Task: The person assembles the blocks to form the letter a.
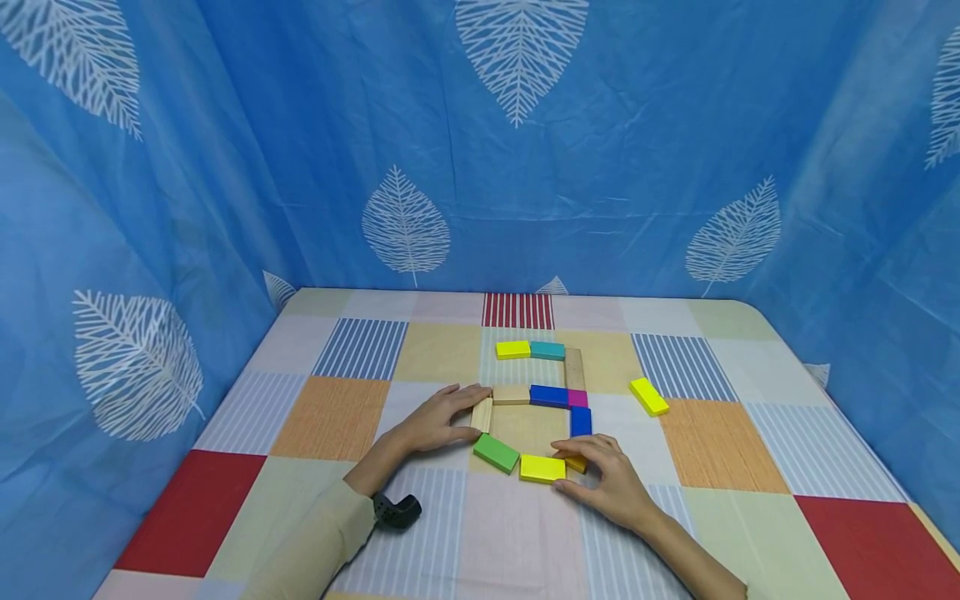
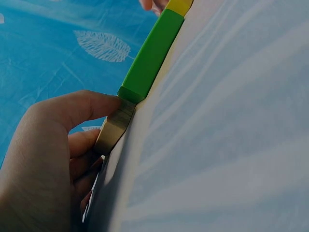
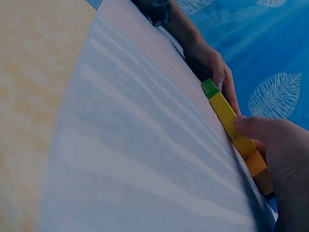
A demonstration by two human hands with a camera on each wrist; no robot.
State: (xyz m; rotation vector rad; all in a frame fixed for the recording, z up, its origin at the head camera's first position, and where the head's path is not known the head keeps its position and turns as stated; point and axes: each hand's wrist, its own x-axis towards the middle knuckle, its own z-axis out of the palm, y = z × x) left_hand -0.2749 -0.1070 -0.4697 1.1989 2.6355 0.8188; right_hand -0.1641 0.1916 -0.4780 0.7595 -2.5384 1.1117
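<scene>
Colored and plain wooden blocks lie flat on the cloth in a figure like the digit 6 reversed, with a closed lower loop. My left hand (image 1: 441,421) holds a plain wooden block (image 1: 482,416) at the loop's left side, thumb at its near end and fingers at its far end. Beside the thumb lies a green block (image 1: 496,453), tilted. My right hand (image 1: 611,481) pinches the right end of a yellow block (image 1: 542,469) between thumb and forefinger; the thumb on it shows in the right wrist view. An orange block (image 3: 259,173) adjoins it, partly hidden by that hand in the head view.
Blue blocks (image 1: 581,422), a magenta block (image 1: 577,398) and plain blocks (image 1: 512,395) form other sides. A teal block (image 1: 547,351) and another yellow block (image 1: 513,350) make the top row. One loose yellow block (image 1: 648,397) lies to the right. Blue curtains (image 1: 480,208) surround the table.
</scene>
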